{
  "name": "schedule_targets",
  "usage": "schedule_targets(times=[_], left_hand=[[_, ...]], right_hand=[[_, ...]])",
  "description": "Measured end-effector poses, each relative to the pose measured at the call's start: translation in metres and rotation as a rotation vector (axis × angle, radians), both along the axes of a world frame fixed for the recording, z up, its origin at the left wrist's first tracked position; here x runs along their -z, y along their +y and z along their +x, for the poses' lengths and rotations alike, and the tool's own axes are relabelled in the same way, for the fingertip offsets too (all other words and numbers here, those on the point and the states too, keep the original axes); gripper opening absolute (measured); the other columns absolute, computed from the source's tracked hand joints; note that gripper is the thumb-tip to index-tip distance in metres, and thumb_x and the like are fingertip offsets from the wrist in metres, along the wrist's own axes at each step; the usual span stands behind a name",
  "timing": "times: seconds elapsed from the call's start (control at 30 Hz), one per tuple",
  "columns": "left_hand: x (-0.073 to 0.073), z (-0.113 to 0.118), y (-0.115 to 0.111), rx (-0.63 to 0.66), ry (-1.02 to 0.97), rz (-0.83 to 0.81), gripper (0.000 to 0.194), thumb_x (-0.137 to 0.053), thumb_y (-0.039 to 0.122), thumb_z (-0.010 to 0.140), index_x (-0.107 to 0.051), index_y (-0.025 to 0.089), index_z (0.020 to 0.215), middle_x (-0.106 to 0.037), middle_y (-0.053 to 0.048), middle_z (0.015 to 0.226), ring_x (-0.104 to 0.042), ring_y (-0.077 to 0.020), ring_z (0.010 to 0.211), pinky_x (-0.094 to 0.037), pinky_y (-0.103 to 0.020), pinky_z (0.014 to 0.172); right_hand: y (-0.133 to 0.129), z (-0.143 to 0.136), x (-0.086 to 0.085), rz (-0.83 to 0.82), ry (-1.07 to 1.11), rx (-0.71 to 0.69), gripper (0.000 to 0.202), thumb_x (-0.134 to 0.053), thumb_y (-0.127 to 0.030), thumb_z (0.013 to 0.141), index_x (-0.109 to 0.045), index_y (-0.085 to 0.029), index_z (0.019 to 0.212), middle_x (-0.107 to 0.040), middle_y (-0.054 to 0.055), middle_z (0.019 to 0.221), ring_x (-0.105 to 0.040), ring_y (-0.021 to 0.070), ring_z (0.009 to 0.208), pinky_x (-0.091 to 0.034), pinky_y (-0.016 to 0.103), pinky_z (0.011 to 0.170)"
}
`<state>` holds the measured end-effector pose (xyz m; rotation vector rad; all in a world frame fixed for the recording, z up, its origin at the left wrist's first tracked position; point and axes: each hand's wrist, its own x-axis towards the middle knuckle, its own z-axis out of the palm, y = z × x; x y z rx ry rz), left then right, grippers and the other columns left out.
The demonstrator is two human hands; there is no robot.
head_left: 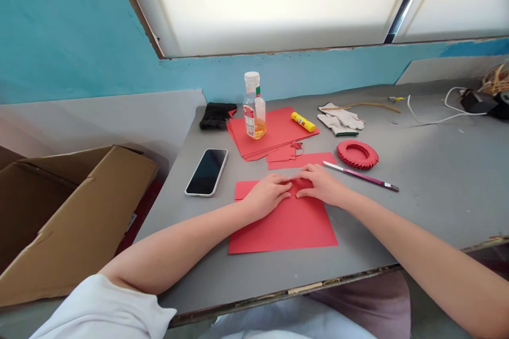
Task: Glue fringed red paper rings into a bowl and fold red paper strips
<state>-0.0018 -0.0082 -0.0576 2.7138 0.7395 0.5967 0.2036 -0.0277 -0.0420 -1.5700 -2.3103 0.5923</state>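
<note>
A large sheet of red paper [284,230] lies flat near the table's front edge, a narrow flap or strip along its far side. My left hand [268,196] rests over its far left part, fingers bent and gripping red paper near the middle. From the other side my right hand [320,185] meets it, index finger and thumb curled round the paper. The fingertips nearly touch, hiding most of the small part between them. Just beyond lie a red paper strip [314,159] and small red pieces [281,153].
A glass bottle [254,108] and yellow glue stick [303,122] rest on stacked red sheets [274,119]. Around them are a phone [207,172], black cloth item [217,116], white gloves [341,118], pleated red ring [357,154] and slim cutter [361,175]. A cardboard box [79,222] stands left.
</note>
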Motion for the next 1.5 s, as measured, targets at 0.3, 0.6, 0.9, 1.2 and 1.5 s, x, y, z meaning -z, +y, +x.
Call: schedule_targets(times=[0.3, 0.6, 0.9, 1.2, 1.5], left_hand=[[-0.008, -0.032, 0.006, -0.024, 0.096, -0.012, 0.028, -0.048, 0.029, 0.089, -0.063, 0.019, 0.11, -0.059, -0.007, 0.119, -0.049, -0.0236, 0.111, -0.042, -0.039, 0.094], [-0.016, -0.093, 0.011, -0.099, 0.24, -0.016, 0.032, -0.044, 0.034, 0.09, -0.056, 0.025, 0.119, -0.056, -0.005, 0.123, -0.042, -0.0228, 0.12, -0.023, -0.05, 0.106], [-0.016, -0.118, 0.004, -0.157, 0.26, 0.069, 0.034, -0.041, 0.037, 0.091, -0.057, 0.024, 0.118, -0.059, -0.002, 0.12, -0.043, -0.0236, 0.12, -0.019, -0.052, 0.108], [-0.036, -0.092, 0.005, -0.172, 0.314, 0.099, 0.041, -0.052, 0.044, 0.084, -0.057, 0.02, 0.118, -0.056, -0.007, 0.122, -0.04, -0.0266, 0.12, -0.031, -0.045, 0.102], [-0.048, -0.049, 0.02, -0.092, 0.451, 0.004, 0.063, -0.064, 0.04, 0.075, -0.041, 0.024, 0.132, -0.057, -0.005, 0.092, -0.053, -0.0226, 0.088, -0.039, -0.03, 0.074]], right_hand=[[-0.001, 0.024, 0.003, 0.003, -0.017, -0.004, 0.047, -0.06, -0.055, 0.07, -0.062, -0.028, 0.109, -0.051, 0.007, 0.097, -0.046, 0.0236, 0.091, -0.039, 0.04, 0.083], [-0.01, 0.051, 0.004, 0.07, -0.056, 0.021, 0.04, -0.058, -0.051, 0.074, -0.063, -0.032, 0.108, -0.051, 0.007, 0.103, -0.047, 0.0274, 0.103, -0.04, 0.043, 0.086], [-0.012, 0.052, 0.001, 0.045, -0.055, 0.026, 0.042, -0.057, -0.052, 0.074, -0.063, -0.029, 0.109, -0.051, 0.008, 0.105, -0.045, 0.0291, 0.11, -0.04, 0.043, 0.088], [-0.005, 0.019, -0.023, -0.017, -0.085, -0.016, 0.039, -0.057, -0.052, 0.073, -0.061, -0.027, 0.103, -0.056, 0.008, 0.104, -0.052, 0.0255, 0.096, -0.044, 0.037, 0.076], [0.011, -0.024, -0.031, -0.15, -0.275, -0.062, 0.051, -0.071, -0.038, 0.059, -0.058, -0.024, 0.106, -0.059, 0.006, 0.087, -0.055, 0.0253, 0.084, -0.04, 0.028, 0.057]])
